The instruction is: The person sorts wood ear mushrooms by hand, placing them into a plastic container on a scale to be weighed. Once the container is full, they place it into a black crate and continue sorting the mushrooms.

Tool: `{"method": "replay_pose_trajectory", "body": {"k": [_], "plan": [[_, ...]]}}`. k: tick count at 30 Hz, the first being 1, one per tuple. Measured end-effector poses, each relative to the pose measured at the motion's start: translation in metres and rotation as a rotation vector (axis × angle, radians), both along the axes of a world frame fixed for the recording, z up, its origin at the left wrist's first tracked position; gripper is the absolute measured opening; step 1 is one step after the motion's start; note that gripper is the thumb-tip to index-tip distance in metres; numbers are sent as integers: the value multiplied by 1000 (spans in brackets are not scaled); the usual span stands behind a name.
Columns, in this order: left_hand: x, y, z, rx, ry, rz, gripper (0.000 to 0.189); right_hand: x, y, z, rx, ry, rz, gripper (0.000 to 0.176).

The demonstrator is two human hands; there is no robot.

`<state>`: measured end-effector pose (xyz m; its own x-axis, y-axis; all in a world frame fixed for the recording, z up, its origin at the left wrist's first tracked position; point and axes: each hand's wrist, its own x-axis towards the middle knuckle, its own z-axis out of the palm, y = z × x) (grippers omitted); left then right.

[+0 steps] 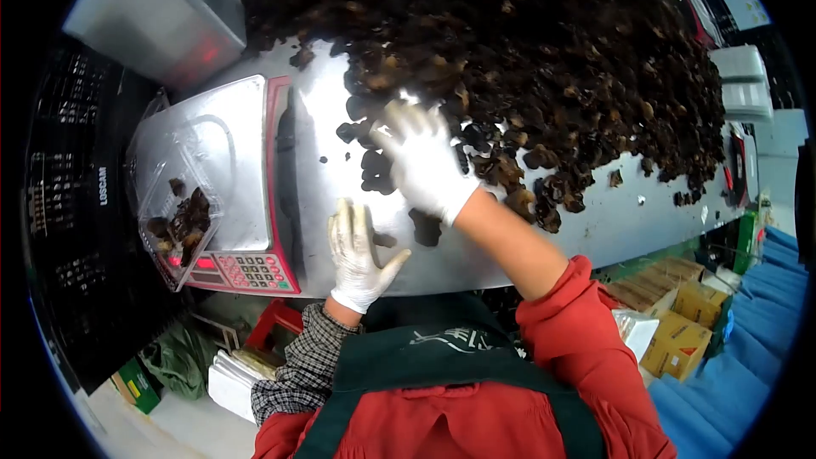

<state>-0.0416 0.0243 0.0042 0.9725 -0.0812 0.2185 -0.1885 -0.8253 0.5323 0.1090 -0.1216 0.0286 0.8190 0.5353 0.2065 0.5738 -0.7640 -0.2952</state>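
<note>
Dark, ruffled wood ear mushrooms (527, 51) are heaped across the metal table (314, 153). My right hand (421, 161), in a white glove, reaches to the near edge of the heap. Its fingers are stretched out and slightly blurred, with loose pieces around them and nothing visibly gripped. My left hand (357, 259), gloved too, lies flat near the table's front edge with thumb and fingers apart. To its left, a digital scale (229, 170) with a red frame carries an opened clear plastic box (153, 187) holding several mushroom pieces.
A grey metal bin (153, 17) stands behind the scale. Black crates (76, 195) line the left side. White boxes (741, 76) sit at the table's far right. Cardboard boxes (676, 344) and a blue sheet (765, 331) are below, to the right.
</note>
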Motion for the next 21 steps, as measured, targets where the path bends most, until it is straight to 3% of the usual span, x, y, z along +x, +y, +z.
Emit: {"method": "replay_pose_trajectory", "body": {"k": [1,4,8,10,14,16,17,21], "plan": [[0,0,0,3,9,4,111,-22,1,4,21,51,65,53],[-2,3,-10,27,-33,-9,112,-91,-3,15,27,266,213,53],[1,4,-7,30,-30,-106,110,-133,-36,16,324,232,215,41],[1,3,-3,33,-28,-108,114,-128,-57,25,344,289,128,40],[8,1,-2,56,-75,-84,119,-65,-52,25,295,6,-130,45],[11,-1,0,42,-49,-99,118,-59,-38,10,197,-8,-133,45],[13,0,-2,46,-45,-121,118,-73,-31,5,175,106,-64,44],[16,-2,-2,51,-50,-173,115,-97,-49,21,424,106,-72,36]]}}
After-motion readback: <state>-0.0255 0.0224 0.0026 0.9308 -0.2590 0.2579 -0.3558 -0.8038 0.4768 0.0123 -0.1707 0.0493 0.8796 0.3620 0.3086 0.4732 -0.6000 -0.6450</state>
